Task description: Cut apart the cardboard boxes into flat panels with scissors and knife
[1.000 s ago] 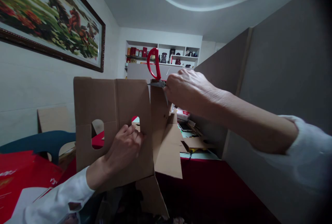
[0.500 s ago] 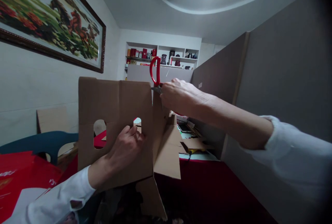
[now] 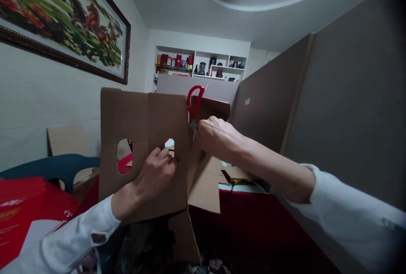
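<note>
A brown cardboard box (image 3: 127,113) stands up in front of me, with two oval cut-outs in its near panel and its flaps hanging loose. My left hand (image 3: 157,168) grips that panel, its fingers hooked at the right-hand cut-out. Closed round a pair of scissors (image 3: 195,96) with red handles, my right hand (image 3: 215,136) is at the box's right corner edge. One red handle loop points up, and the metal near the pivot shows beside the cardboard. The blades are mostly hidden by my hand and the box.
A dark red cloth (image 3: 241,223) covers the table. Red bags (image 3: 28,219) lie at the left by a teal chair (image 3: 53,167). A grey partition (image 3: 272,96) rises at the right. Behind the box are cardboard pieces (image 3: 237,173) and wall shelves (image 3: 203,62).
My right hand has moved down along the box's corner with the scissors. The panel beyond it now leans away to the right. My left hand keeps its hold.
</note>
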Available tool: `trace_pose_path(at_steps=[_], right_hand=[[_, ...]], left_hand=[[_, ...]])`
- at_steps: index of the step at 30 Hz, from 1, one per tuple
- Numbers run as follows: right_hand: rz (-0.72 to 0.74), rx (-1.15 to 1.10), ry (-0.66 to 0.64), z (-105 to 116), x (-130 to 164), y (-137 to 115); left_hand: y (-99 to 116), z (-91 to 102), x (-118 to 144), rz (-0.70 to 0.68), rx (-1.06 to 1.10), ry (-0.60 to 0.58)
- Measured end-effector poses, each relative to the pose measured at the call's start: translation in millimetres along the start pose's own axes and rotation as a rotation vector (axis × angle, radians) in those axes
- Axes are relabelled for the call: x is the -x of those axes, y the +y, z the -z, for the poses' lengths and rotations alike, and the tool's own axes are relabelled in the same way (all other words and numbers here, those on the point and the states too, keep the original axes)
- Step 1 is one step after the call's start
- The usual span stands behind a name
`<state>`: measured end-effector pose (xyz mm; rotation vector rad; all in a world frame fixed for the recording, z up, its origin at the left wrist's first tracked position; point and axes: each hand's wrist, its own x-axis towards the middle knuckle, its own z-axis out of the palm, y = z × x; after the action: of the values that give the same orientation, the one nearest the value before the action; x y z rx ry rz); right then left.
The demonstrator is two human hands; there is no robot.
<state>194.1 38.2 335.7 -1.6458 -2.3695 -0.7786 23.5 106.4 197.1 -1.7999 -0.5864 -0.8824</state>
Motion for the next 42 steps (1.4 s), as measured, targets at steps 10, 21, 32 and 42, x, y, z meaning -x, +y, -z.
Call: trace_pose_path(at_steps=[10, 21, 32, 42], right_hand=[[-0.08, -0.01, 0.071, -7.6, 14.9, 7.5], [-0.096, -0.038, 0.113, -40.7, 21.9, -5.4], [-0.179, -0.05, 0.18, -63.4, 30.4, -9.0], [-0.177, 0.027, 0.246, -56.6, 13.3, -6.1]], left_hand=[[2.7, 1.8, 0.4, -0.049, -0.016, 0.023], [1.3, -15.4, 8.2, -0.029, -0.042, 0.098], [-2.4, -22.8, 13.3, 0.008, 0.006, 0.12], [-13.2, -43.3, 36.7, 0.096, 0.186, 0.11]])
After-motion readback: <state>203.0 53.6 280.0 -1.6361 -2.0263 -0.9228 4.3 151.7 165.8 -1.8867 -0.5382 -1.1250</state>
